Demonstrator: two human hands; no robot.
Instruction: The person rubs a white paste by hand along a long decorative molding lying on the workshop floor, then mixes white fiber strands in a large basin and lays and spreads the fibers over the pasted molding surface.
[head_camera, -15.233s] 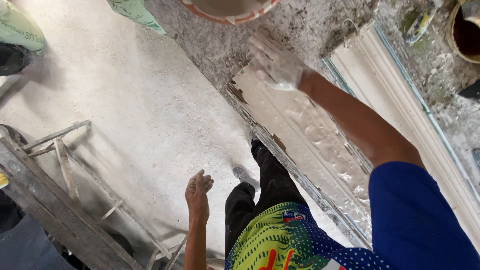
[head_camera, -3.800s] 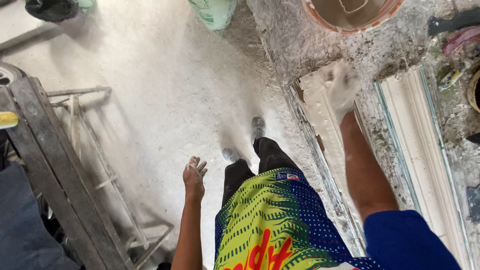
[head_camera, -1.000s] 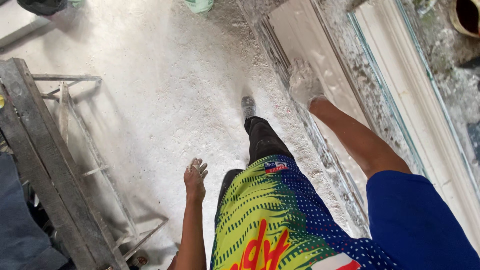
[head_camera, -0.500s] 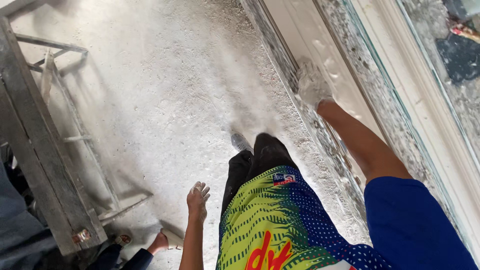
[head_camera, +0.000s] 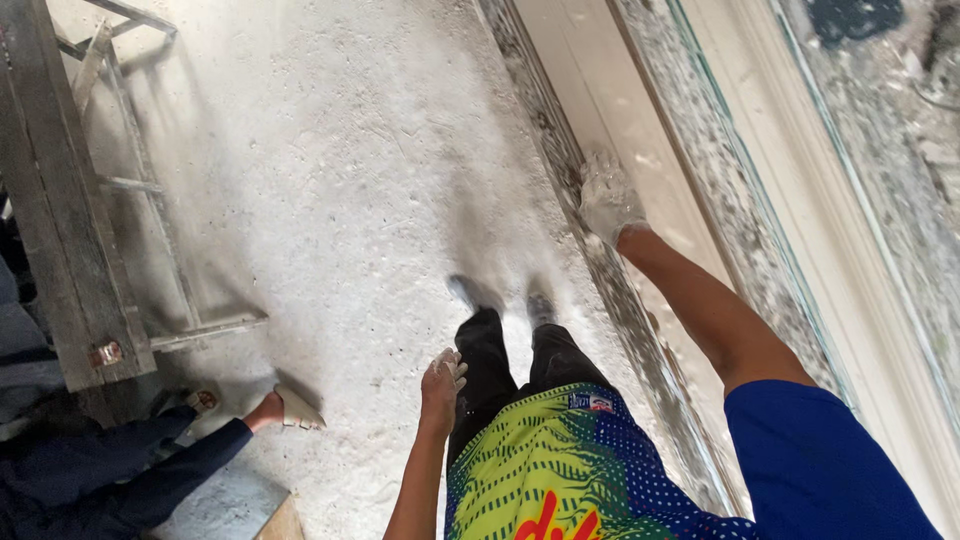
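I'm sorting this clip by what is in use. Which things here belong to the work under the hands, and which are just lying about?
In use:
right hand, coated white, pressed on the long white moulding
speckled bench bearing the moulding

Lying about:
left hand, hanging free
metal frame on the floor
second white moulding
another person's sandalled foot

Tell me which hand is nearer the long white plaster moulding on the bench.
Right. The right hand, coated in white plaster, rests on the long white plaster moulding. The left hand hangs by the person's leg above the dusty floor, well clear of it.
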